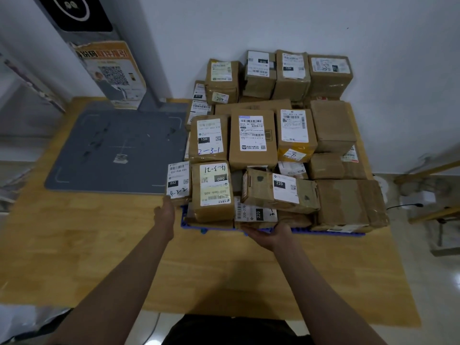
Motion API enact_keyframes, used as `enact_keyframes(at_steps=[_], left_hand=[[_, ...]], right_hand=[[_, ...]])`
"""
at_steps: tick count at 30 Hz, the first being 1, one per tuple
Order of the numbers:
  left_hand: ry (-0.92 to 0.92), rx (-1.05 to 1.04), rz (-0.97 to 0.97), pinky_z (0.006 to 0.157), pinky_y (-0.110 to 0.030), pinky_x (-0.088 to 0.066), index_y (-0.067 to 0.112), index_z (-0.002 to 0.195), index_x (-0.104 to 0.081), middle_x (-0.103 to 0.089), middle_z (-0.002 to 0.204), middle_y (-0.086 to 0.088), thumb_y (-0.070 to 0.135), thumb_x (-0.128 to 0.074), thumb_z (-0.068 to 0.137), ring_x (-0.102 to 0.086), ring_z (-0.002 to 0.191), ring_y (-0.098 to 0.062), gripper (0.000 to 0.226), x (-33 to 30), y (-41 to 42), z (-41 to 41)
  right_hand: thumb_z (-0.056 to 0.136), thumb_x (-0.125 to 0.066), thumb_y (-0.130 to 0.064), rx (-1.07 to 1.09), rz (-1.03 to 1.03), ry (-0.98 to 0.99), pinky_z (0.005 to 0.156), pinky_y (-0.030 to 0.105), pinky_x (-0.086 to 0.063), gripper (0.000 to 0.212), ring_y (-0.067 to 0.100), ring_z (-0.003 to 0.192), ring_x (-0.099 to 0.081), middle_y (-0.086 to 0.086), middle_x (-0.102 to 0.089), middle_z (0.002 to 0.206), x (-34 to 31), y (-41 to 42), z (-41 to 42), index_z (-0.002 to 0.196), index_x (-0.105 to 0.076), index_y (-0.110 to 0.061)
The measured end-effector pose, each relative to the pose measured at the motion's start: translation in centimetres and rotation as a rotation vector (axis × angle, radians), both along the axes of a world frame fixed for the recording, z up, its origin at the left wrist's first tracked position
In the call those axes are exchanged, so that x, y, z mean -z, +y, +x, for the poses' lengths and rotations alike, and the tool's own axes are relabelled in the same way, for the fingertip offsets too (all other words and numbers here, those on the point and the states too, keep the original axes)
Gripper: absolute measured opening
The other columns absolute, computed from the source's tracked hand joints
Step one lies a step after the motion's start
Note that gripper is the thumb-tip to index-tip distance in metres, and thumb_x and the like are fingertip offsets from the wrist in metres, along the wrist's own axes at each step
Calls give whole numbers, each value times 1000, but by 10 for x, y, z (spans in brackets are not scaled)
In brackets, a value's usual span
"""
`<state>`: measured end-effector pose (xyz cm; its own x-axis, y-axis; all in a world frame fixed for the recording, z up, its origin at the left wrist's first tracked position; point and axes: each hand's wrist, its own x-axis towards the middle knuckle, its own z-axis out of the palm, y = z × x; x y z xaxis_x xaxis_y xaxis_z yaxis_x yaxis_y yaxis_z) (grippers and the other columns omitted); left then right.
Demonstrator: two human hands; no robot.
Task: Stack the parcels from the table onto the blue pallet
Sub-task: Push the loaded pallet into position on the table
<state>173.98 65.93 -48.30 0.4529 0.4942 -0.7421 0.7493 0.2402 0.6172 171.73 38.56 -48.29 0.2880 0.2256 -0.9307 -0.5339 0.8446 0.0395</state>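
Dark clothing [236, 331], cut off by the near edge of the frame, with two bare forearms reaching far across the wooden worktop [99, 245].

Left hand [165, 212]: at the near left corner of the stack, touching the underside of the parcel labelled 4-3-2 [178, 181]. Its fingers are hidden behind the hand and parcel; whether they are curled round it cannot be told.

Right hand [267, 234]: palm turned up at the near edge of the stack, under the flat parcel labelled 220-270 [256, 213]. Its fingers [249, 229] lie fairly straight beneath that parcel, tips hidden.

Blue pallet [323, 231]: on the worktop, right of centre, almost wholly covered; only a strip of its near edge and near left corner shows.

Parcels [252, 135]: brown cardboard boxes with white shipping labels, stacked several layers deep on the pallet, back against the white wall [298, 21]. Readable marks include 2-3-1 [209, 138], 4-3-21 [214, 188] upside down, and a tilted box marked 220 [281, 190]. Lower layers are mostly hidden; small print is illegible.

Grey scanning mat [117, 148]: far left on the worktop, with its upright post [99, 58] carrying a worn QR-code poster, top cut off.

Left and right margins: blurred furniture, not identifiable.
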Motion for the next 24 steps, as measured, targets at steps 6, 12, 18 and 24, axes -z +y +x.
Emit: enact_keyframes(at_steps=[6, 12, 18, 24], left_hand=[[-81, 263, -48, 105, -42, -30, 23, 136, -47, -52, 132, 4, 30, -38, 103, -45, 120, -20, 35, 1, 20, 44], [-110, 371, -28, 102, -40, -30, 22, 141, -44, -56, 127, 0, -1, -36, 96, -50, 118, -19, 51, 8, 25, 50], [-123, 346, -66, 102, -39, -29, 21, 145, -41, -55, 133, -3, -3, -36, 96, -48, 113, -16, 55, 10, 21, 51], [-151, 298, -51, 113, -42, -23, 20, 143, -44, -56, 128, -2, 5, -39, 99, -47, 115, -16, 47, 10, 26, 50]], right_hand=[[97, -50, -43, -1, 36, -48, 88, 71, -44, 57, 55, 124, -46, 32, -46, 140, 5, 12, -3, 138, -48, -3], [103, -43, -42, 103, 104, -71, 85, 69, -44, 54, 53, 120, -49, 32, -48, 138, 2, 15, 0, 138, -46, 0], [101, -49, -37, 120, 108, -68, 103, 65, -39, 50, 51, 125, -48, 32, -51, 135, -1, 17, -1, 134, -49, 1], [98, -54, -36, 99, 81, -63, 103, 65, -40, 50, 53, 124, -47, 33, -50, 134, -7, 14, -5, 130, -51, 3]])
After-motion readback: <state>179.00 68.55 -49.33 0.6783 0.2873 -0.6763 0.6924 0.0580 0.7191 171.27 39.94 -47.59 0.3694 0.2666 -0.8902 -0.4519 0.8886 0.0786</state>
